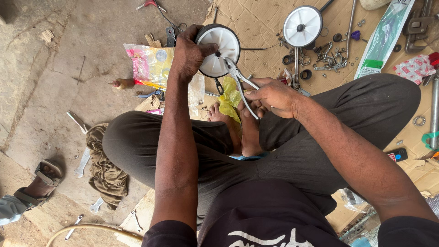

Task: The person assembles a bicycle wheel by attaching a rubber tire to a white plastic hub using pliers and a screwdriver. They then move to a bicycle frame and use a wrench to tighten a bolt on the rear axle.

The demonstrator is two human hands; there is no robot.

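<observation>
Partly hidden under the left hand (188, 55), the small white plastic wheel (218, 50) shows only its right two thirds; its black rubber rim peeks out beyond the knuckles. That hand is curled tight over the wheel's left edge, thumb laid across the smooth face, holding it up far of the crossed legs. The right hand (273, 97) is closed around the thin metal handles of a pair of pliers (239, 81), whose nose meets the wheel's hub; whether the jaws grip anything there is too small to tell. A second wheel (302, 26), ribbed and white, lies flat on the creased cardboard (260, 20) farther right, beside a scatter of dull nuts and washers (330, 56). Near left, a crumpled brown rag (106, 170) sits on the rough concrete, and a sandalled foot (42, 182) of another person is cut off at the frame's edge.
</observation>
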